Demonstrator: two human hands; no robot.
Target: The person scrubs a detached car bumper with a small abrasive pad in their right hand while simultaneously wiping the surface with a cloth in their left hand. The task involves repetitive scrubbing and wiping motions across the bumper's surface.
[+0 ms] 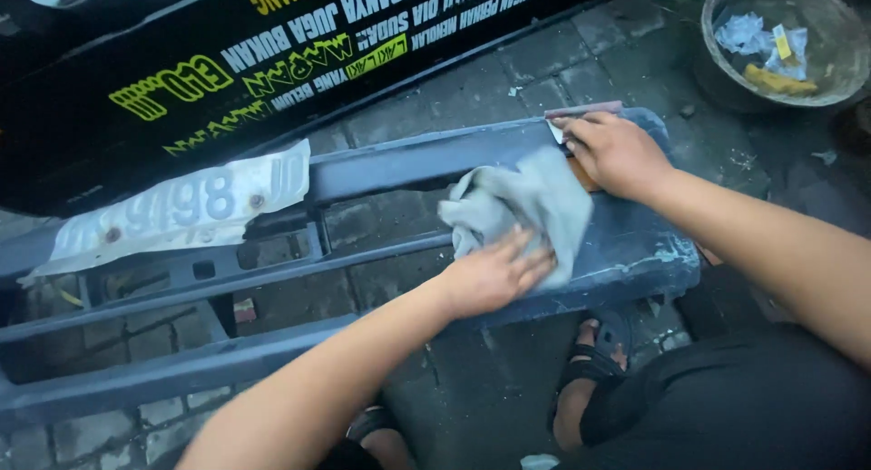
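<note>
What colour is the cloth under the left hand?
Grey, a plain faded grey cloth, pressed by the left hand onto the dark bumper; the head view shows it.

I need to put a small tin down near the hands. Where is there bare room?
Bare: paving between the bumper and black panel, and right of the bumper below the bowl. Crowded: the bumper's right end, under the cloth, left hand and right hand.
</note>
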